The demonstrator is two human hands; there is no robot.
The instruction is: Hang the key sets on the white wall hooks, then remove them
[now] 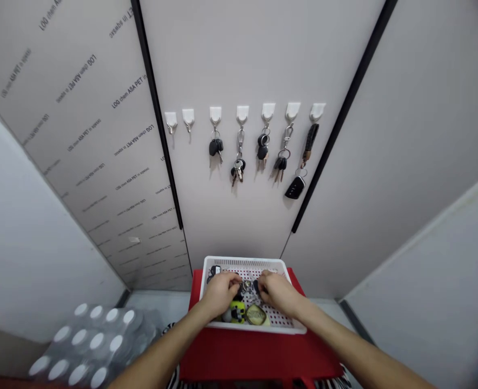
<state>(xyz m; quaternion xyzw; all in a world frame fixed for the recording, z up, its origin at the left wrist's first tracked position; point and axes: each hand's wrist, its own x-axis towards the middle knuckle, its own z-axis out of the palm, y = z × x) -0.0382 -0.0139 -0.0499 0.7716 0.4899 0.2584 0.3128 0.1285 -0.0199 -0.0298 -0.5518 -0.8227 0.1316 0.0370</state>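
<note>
Both hands reach into a white plastic basket [245, 261] with a perforated floor. My left hand [219, 293] is closed, its fingertips on a bunch of keys [247, 286] with metal rings. My right hand [278, 292] pinches a dark key head at the right of the same bunch; its fingertips partly hide it. Near my left wrist lies a yellow-and-black item [237, 312], and beside it a round brownish-gold fob [256, 314] with raised lettering. A black key fob [214, 270] sits at the basket's back left corner.
The basket stands on a red surface [259, 354]. Ahead, white hooks [243, 113] line a pale cabinet door; several carry keys, including a car key [295, 187] at far right, while the two leftmost hold nothing. Wrapped bottles [97, 340] stand at lower left.
</note>
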